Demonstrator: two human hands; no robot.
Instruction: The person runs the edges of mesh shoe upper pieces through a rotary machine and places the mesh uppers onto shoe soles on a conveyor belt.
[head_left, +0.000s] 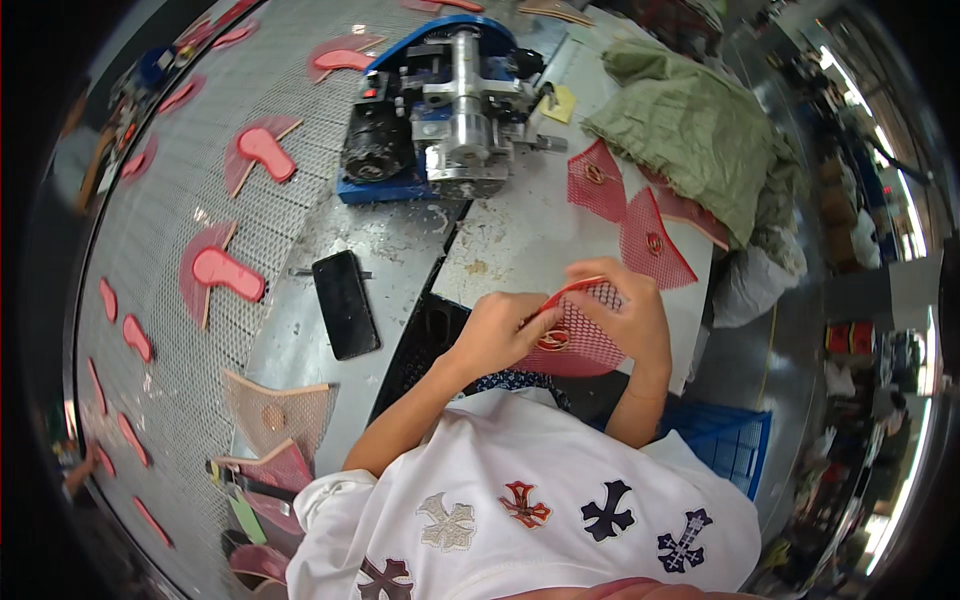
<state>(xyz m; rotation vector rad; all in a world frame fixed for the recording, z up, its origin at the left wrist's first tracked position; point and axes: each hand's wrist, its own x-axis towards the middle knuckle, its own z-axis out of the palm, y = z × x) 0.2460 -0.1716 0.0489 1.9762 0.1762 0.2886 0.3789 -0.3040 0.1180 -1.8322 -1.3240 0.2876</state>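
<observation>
A red mesh shoe upper [590, 355] with a gold emblem is held up in front of me, over the near edge of the grey worktable. My left hand [497, 332] pinches its red-trimmed edge on the left side. On the other side, my right hand [640, 318] has its fingers curled over the upper's top and right parts. Two similar red mesh uppers lie farther off: one upper [594, 182] at the back and another upper [662, 242] just beyond my right hand. Each has a gold emblem.
A metal machine [455, 125] with a blue base stands ahead. A black phone [347, 305] lies left of my hands. Pink sole-shaped pieces [228, 273] and mesh uppers rest on the mesh conveyor [330, 130]. A green sack [690, 125] sits at right; a blue crate [725, 440] is below.
</observation>
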